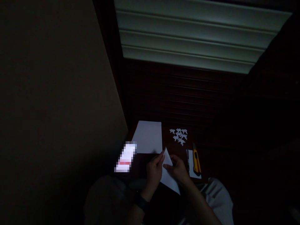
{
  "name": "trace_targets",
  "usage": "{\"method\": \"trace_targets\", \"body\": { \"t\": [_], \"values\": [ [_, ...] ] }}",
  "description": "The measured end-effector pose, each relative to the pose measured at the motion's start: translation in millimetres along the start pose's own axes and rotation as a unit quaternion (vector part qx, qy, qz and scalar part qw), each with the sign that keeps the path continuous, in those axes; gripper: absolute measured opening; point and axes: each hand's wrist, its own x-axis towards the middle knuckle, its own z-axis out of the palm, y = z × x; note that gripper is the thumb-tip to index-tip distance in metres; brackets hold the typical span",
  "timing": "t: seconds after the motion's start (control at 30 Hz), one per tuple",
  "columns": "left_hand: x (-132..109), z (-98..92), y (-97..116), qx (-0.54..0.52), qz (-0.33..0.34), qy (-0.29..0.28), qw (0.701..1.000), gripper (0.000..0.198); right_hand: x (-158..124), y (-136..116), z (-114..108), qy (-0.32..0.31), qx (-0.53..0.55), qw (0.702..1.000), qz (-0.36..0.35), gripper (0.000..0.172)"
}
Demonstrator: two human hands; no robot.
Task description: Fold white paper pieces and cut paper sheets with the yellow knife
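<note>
A white sheet of paper [169,178], folded to a point at its top, is held between my two hands over the near edge of a small dark table. My left hand [155,167] pinches its left edge close to the tip. On the other edge, the thumb and fingers of my right hand [178,168] grip the same paper. Beyond my hands lies a flat stack or sheet of white paper [148,137]. Several small folded white paper figures [180,135] sit in a cluster to its right.
A yellow utility knife [196,161] rests on a white paper strip [191,159] at the table's right. On the left glows a blurred bright screen [126,157]. A wall [58,93] rises at left, and a slatted panel [187,37] stands behind. The room is dim.
</note>
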Motion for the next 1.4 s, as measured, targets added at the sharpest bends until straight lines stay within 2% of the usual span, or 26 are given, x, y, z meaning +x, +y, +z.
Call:
{"method": "trace_targets", "body": {
  "t": [0.1,0.23,0.4,0.57,0.73,0.93,1.13,1.4],
  "values": [
    [-2.1,-1.0,3.4,0.031,0.02,-0.011,0.999,0.031,0.3,1.9,1.7,0.009,-0.017,1.0,-0.01,0.029],
    [-1.5,-2.1,-0.2,0.035,0.019,0.006,0.999,0.03,-2.2,-0.1,5.1,0.004,0.009,1.0,0.014,0.032],
    [1.3,-6.2,-1.1,-0.001,-0.002,0.009,1.0,0.031,-4.2,-18.1,4.2,-0.012,0.018,0.999,0.039,0.033],
    [-1.1,-10.3,12.0,-0.027,0.018,-0.023,0.999,0.029,4.5,-37.9,0.0,0.016,-0.014,1.0,-0.009,0.03],
    [-4.2,-12.3,21.0,-0.023,0.03,-0.03,0.999,0.029,7.8,-48.7,-0.5,-0.011,-0.014,1.0,-0.01,0.03],
    [-4.9,-13.7,22.7,-0.029,0.028,-0.036,0.999,0.03,7.1,-52.2,-0.1,0.006,-0.008,1.0,-0.003,0.03],
    [-5.0,-10.9,23.1,-0.026,0.027,-0.015,0.999,0.028,8.3,-53.9,0.6,0.016,-0.034,0.999,-0.011,0.027],
    [-5.6,-10.2,17.5,-0.04,-0.004,-0.003,0.999,0.025,9.7,-50.3,-0.9,0.016,-0.062,0.998,-0.014,0.027]
  ]
}}
